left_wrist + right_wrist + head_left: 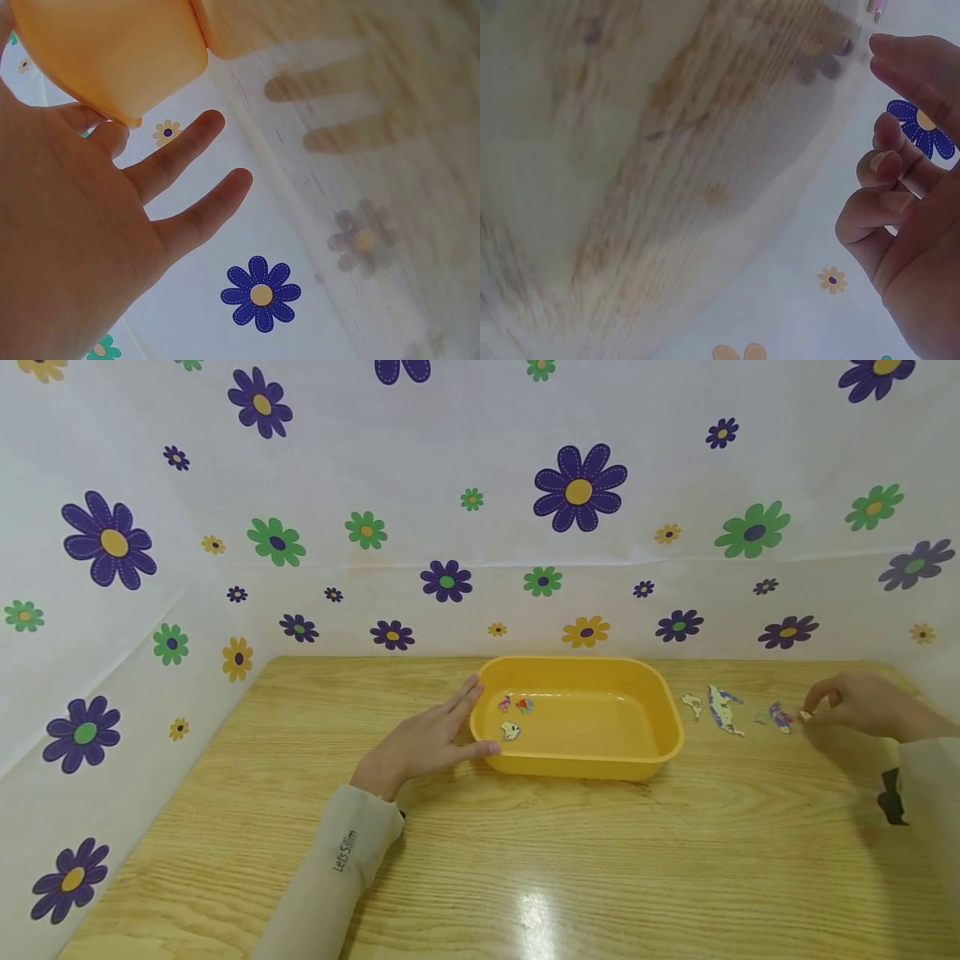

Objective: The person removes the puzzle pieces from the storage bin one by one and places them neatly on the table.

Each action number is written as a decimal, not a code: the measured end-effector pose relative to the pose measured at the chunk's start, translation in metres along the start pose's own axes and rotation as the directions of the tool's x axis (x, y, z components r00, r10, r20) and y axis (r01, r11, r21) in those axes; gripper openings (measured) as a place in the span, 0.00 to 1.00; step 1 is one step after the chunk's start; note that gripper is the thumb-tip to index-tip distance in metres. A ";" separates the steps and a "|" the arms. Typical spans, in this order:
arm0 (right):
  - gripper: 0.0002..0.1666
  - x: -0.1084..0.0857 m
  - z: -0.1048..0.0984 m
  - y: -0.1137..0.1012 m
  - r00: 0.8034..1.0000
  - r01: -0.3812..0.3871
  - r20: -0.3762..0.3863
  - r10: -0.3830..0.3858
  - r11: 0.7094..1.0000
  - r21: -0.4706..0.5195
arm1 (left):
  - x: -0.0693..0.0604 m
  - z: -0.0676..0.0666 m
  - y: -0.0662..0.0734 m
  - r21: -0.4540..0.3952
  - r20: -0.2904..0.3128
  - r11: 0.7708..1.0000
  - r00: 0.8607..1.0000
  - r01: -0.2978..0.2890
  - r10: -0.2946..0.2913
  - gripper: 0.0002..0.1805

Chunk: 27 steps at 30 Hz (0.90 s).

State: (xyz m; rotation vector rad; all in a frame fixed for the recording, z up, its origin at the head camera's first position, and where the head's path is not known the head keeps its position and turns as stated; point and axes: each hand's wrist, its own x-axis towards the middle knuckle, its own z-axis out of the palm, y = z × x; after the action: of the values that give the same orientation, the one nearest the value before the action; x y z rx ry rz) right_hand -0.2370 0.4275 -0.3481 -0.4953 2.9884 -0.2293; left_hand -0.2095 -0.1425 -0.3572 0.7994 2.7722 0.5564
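Observation:
My left hand (427, 743) rests against the left end of a yellow plastic tub (577, 768), thumb on the near rim, fingers spread along the side. In the left wrist view, two fingers (199, 139) of it stretch out apart from the tub. Inside the tub's left part lie a white cut-out piece (510, 731), a red one (524, 705) and a pink one (505, 702). To the right, my right hand (855, 706) pinches a small pale piece (806, 716) just above the table. Beside it lies a purple-patterned cut-out (780, 717).
Between tub and right hand lie a large white-and-blue cut-out (724, 710), a smaller pale one (693, 705) and a faint greenish one (761, 717). All stand on a wood-grain table (480, 860). A flower-printed white sheet (480, 452) rises behind and at the sides.

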 end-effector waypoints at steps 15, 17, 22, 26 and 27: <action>0.14 0.010 -0.012 -0.020 0.995 0.025 -0.100 -0.021 0.999 0.045 | -0.001 -0.001 0.001 -0.018 0.008 1.000 1.000 0.011 -0.011 0.55; 0.14 0.015 -0.014 -0.025 0.992 0.044 -0.120 -0.038 0.998 0.050 | -0.001 0.000 0.001 -0.017 0.004 1.000 1.000 0.009 -0.009 0.55; 0.14 0.027 -0.022 -0.043 0.985 0.082 -0.155 -0.072 0.995 0.061 | -0.001 -0.001 0.000 -0.013 0.003 1.000 1.000 0.004 -0.004 0.55; 0.15 0.036 -0.028 -0.060 0.982 0.104 -0.166 -0.090 0.991 0.081 | 0.000 -0.001 0.000 -0.012 0.003 1.000 1.000 0.001 -0.001 0.56; 0.15 0.038 -0.029 -0.065 0.982 0.106 -0.167 -0.090 0.990 0.093 | 0.000 -0.001 0.000 -0.013 0.002 1.000 1.000 0.001 0.000 0.56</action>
State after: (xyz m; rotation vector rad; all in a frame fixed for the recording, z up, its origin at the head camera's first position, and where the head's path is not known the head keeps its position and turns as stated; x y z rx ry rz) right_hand -0.2560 0.3582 -0.3117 -0.6428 3.0914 -0.4481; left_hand -0.2097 -0.1430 -0.3566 0.7960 2.7638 0.5725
